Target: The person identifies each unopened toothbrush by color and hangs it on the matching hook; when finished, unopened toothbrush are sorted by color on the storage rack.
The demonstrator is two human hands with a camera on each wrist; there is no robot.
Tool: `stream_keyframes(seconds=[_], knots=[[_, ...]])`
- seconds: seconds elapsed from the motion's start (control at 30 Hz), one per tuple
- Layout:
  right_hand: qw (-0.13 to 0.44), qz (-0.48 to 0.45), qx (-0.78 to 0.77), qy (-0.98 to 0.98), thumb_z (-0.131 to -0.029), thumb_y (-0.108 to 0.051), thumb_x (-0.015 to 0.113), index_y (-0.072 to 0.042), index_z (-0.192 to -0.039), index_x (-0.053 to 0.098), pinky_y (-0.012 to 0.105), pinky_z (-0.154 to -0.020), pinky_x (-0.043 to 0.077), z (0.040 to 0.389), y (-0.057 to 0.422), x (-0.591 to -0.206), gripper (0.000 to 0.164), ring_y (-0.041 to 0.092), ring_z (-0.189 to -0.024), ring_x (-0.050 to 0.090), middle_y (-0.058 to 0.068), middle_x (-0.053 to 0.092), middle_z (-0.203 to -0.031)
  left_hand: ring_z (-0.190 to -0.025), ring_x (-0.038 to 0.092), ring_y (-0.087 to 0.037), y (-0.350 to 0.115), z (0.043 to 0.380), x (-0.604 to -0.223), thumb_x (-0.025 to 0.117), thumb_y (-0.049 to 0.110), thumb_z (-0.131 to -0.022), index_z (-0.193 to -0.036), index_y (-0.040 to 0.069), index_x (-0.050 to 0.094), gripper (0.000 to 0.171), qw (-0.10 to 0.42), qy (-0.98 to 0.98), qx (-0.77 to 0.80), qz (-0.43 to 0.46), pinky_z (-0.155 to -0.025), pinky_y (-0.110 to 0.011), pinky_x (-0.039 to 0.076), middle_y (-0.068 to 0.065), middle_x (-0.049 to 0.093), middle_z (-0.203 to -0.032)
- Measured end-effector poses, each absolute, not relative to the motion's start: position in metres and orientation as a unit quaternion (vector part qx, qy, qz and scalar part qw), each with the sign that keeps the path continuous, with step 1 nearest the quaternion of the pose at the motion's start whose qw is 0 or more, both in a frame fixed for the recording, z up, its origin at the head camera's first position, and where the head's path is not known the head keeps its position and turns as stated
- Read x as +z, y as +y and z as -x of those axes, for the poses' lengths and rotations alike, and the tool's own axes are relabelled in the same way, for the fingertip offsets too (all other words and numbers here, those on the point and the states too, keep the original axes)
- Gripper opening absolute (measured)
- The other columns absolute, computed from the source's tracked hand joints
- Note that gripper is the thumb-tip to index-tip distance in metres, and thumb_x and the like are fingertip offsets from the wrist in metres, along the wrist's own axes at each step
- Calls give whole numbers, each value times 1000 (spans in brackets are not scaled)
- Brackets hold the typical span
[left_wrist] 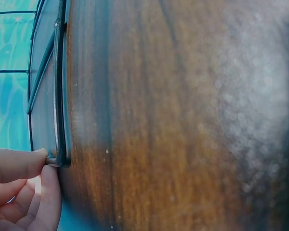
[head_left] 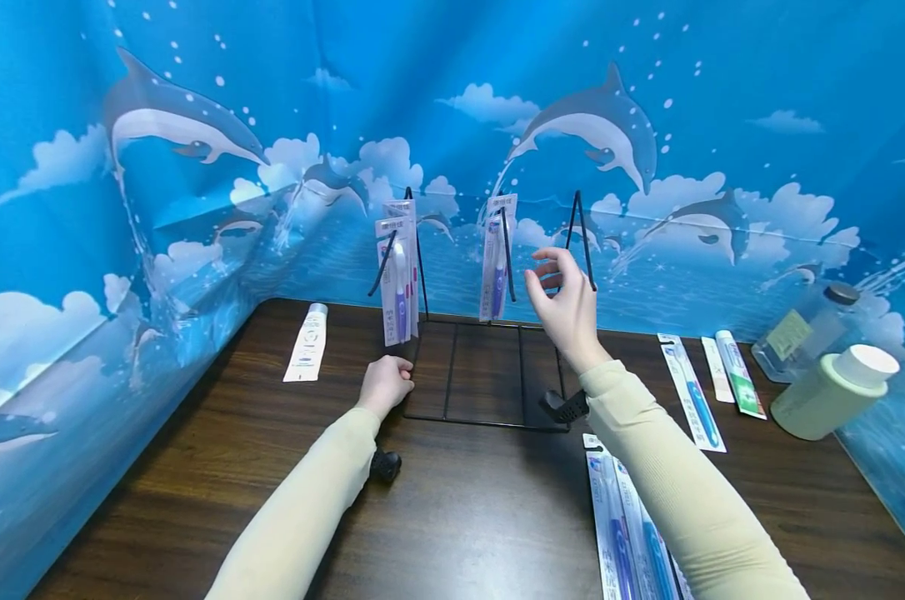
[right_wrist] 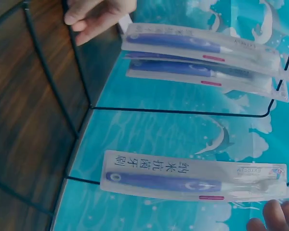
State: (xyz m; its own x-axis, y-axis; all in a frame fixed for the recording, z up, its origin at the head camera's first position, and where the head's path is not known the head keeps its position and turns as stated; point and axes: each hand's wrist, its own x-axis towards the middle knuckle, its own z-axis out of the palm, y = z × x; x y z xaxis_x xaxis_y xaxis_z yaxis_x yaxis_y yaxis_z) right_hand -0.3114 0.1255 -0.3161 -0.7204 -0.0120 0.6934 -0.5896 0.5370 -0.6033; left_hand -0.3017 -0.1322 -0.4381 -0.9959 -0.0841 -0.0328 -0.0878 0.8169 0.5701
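A black wire rack (head_left: pixel 486 423) stands on the table with several upright hooks. My left hand (head_left: pixel 387 385) holds its left side; in the left wrist view, thumb and finger pinch the wire end. Packaged toothbrushes (head_left: pixel 398 287) hang from the left hook, and a purple packaged toothbrush (head_left: pixel 497 267) hangs from the middle one. My right hand (head_left: pixel 571 312) is raised just right of the middle hook, fingers loosely bent, with nothing visible between them. In the right wrist view its fingertips (right_wrist: pixel 275 215) appear near the top end of the hanging toothbrush package (right_wrist: pixel 183 185).
Several packaged toothbrushes (head_left: pixel 625 533) lie under my right forearm, and another toothbrush package (head_left: pixel 691 392) lies farther right. A toothpaste tube (head_left: pixel 741 375), a clear bottle (head_left: pixel 801 333) and a green bottle (head_left: pixel 827 396) stand or lie at right. A white tube (head_left: pixel 307 343) lies left.
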Motion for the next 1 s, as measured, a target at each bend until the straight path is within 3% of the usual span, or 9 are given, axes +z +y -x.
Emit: stream_keyframes(seconds=[0.2,0.37,0.63,1.0], knots=[[318,-189,405,-836,-91,-15,61,-5,-106,63,37,-64,55,294,148,-327,18,23,-71,66,10,66,-84,-93,61,-23,-133,302,-436,69,5,-82,-113,1,68,31,1,954,295,42,-92,-38,45,-4,70,-86],[316,-161,390,-850,-89,-15,63,-5,-102,66,39,-65,55,287,178,-343,16,22,-72,65,10,66,-85,-92,61,-23,-133,301,-435,69,5,-83,-114,1,68,32,3,955,293,41,-92,-38,45,-4,69,-86],[322,-89,322,-886,-87,-14,64,-4,-97,67,38,-65,45,285,237,-376,14,24,-68,63,12,68,-82,-93,61,-24,-133,300,-437,68,6,-83,-113,1,68,31,9,954,296,40,-92,-38,45,-4,70,-88],[239,26,251,-938,-90,-24,61,1,-99,67,41,-64,44,290,325,-412,28,35,-80,62,21,68,-91,-92,60,-24,-133,302,-437,68,6,-84,-114,1,68,31,11,954,296,42,-92,-39,45,-4,69,-88]])
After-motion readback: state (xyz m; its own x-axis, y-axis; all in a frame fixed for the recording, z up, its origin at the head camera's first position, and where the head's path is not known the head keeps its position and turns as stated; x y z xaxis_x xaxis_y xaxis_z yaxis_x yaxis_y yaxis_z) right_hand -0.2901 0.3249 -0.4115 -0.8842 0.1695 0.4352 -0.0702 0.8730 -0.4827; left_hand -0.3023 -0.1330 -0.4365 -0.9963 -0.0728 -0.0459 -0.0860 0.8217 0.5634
